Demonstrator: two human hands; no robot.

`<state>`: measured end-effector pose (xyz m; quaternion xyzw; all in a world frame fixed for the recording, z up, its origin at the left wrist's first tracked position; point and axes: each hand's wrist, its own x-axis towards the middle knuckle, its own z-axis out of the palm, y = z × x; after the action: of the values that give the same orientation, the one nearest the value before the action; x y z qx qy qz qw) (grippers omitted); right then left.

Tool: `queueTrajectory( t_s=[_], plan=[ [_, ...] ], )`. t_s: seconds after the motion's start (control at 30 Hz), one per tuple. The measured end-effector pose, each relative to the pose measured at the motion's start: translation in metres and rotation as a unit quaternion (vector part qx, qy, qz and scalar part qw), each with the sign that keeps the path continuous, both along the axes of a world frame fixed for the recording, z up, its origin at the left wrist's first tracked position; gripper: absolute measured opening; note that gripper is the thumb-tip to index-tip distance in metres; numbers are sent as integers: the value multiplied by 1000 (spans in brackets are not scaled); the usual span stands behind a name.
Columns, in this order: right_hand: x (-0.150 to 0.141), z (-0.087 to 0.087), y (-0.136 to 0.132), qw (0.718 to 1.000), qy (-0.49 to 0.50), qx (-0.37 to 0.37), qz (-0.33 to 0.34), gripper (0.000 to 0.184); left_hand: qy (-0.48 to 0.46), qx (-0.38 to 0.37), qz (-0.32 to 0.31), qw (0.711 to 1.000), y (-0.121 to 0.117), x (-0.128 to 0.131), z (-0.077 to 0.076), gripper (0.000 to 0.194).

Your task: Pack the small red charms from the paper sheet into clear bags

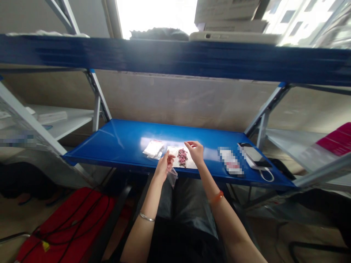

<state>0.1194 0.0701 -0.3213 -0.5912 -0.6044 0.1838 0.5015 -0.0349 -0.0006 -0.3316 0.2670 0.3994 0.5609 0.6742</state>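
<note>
Pile (pixel 182 156) on sheet (pixel 191 164), packets (pixel 153 149) left, device (pixel 255 156) right

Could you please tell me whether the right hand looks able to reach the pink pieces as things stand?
Probably yes: the right hand is close beside the pink pieces, and nothing visible stands between them. The left hand, holding the clear bag, is on the other side.

We've got a blue table (pixel 123 135) under the right hand (pixel 196 151), beige wall (pixel 170 95) beyond it, blue shelf (pixel 164 54) above. We see a blown-out window (pixel 156 14) higher still. White shelf (pixel 74 118) well left of the hand, another (pixel 287 140) well right. Dim floor (pixel 12 210) below.
</note>
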Motion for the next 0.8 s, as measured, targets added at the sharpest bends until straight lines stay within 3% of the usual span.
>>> queueTrajectory(
  t_s=[0.13,0.3,0.5,0.6,0.73,0.8],
  plan=[
    [-10,25,-45,984,65,-28,165,34,24,6,46,999,1,0,6,47],
    [-23,39,-84,951,-2,-45,305,28,6,19,72,997,3,1,3,46],
    [-34,38,-88,936,-51,-51,344,17,-3,19,91,996,4,-2,4,49],
    [-34,36,-87,934,-51,-82,345,20,-21,11,95,995,3,-4,9,51],
    [-31,32,-85,907,-45,-122,400,23,-30,1,98,995,1,-5,13,52],
    [-30,29,-82,911,-39,-125,392,23,-5,11,115,993,0,-5,13,51]
  ],
)
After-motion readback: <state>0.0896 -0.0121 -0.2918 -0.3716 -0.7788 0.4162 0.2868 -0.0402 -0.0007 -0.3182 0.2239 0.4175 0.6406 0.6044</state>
